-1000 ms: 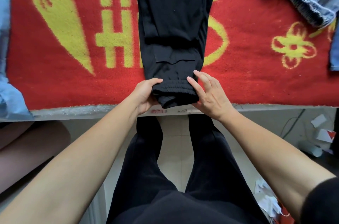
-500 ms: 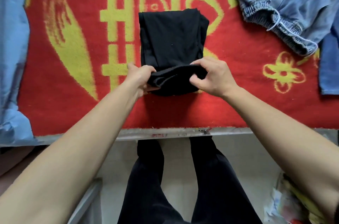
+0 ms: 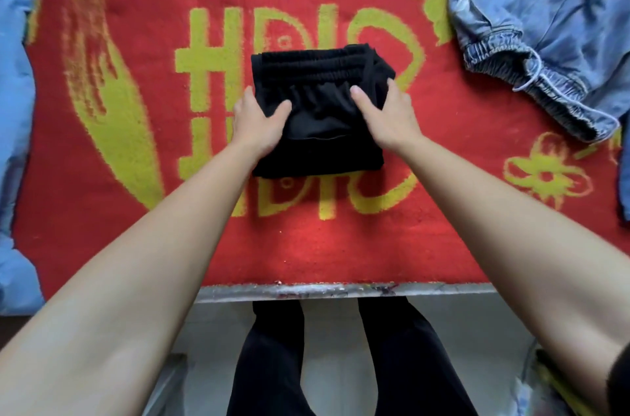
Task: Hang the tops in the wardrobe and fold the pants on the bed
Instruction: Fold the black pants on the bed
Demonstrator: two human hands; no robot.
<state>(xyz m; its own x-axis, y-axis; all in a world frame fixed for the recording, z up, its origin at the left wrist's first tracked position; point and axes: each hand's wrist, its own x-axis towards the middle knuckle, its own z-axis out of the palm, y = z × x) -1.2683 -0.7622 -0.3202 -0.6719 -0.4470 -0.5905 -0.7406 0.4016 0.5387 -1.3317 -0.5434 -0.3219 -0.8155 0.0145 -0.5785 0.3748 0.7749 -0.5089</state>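
Bare forearms [image 3: 177,262], black trousers [image 3: 272,357].

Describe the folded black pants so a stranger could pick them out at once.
A red blanket with yellow patterns fills most of the view. At its middle lie the folded black pants, a compact square held between the left hand and right hand. They are the only black, folded garment; the denim heap at upper right is blue and loose.
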